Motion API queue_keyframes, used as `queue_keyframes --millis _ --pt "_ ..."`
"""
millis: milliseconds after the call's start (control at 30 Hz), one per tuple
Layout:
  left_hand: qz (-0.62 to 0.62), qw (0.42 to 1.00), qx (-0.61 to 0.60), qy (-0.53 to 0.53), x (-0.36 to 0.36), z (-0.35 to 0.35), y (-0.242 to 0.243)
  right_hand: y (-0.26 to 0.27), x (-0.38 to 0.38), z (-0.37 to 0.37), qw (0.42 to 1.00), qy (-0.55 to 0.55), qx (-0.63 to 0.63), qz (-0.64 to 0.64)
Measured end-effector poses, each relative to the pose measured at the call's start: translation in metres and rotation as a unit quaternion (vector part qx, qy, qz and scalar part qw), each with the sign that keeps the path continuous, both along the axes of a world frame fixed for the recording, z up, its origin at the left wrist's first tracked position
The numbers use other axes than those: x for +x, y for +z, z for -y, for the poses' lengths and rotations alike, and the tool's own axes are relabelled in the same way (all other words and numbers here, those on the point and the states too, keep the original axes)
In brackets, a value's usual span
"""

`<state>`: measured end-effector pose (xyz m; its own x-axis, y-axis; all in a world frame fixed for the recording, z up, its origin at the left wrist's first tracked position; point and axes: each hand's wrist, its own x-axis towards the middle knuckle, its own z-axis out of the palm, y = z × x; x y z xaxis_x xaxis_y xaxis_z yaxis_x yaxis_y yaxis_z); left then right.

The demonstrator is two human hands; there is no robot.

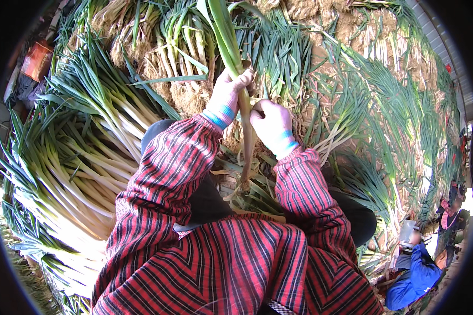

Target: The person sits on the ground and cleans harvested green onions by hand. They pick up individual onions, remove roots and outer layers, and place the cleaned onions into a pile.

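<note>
My left hand (225,94), in a pale knit glove with a blue-striped cuff, is closed around a long green onion (246,130). Its broad green leaves rise past the top of the view, and its brownish shank hangs root-down between my knees. Beside the shank is my gloved right hand (275,125), thumb and fingers curled against its right side. Whether those fingertips pinch a strip of outer skin is hidden. Loose leaves and peelings (256,199) lie below the root end.
Pale-stemmed green onions (71,173) are piled at my left. Unpeeled bundles with dry roots (187,96) stand ahead. More onions (402,114) cover the ground at right. A person in a blue jacket (416,275) is at lower right. An orange bag (37,61) sits at far left.
</note>
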<state>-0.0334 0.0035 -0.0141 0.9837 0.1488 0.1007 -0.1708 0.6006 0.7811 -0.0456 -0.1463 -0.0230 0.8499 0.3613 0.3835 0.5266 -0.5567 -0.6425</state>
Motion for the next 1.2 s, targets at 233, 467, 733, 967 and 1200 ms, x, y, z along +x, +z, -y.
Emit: queue_keyframes --millis 233,467,733,967,1200 --pt "0.047 0.994 -0.05 -0.083 0.001 -0.004 0.012 -0.055 0.004 0.008 0.933 -0.119 0.228 -0.253" --pt "0.05 0.997 -0.057 -0.005 0.007 -0.02 0.026 -0.073 0.007 0.054 0.439 0.088 0.716 -0.535" --pt "-0.02 0.99 -0.08 0.118 0.01 -0.057 0.025 -0.094 -0.081 0.121 0.964 0.173 -0.106 -0.169" --pt "-0.134 0.971 0.019 0.195 -0.003 -0.016 0.031 -0.191 -0.121 0.173 0.884 0.056 -0.361 -0.292" --pt "-0.096 0.966 -0.049 0.235 0.002 -0.057 0.045 -0.188 -0.076 0.207 0.734 0.01 -0.548 -0.402"
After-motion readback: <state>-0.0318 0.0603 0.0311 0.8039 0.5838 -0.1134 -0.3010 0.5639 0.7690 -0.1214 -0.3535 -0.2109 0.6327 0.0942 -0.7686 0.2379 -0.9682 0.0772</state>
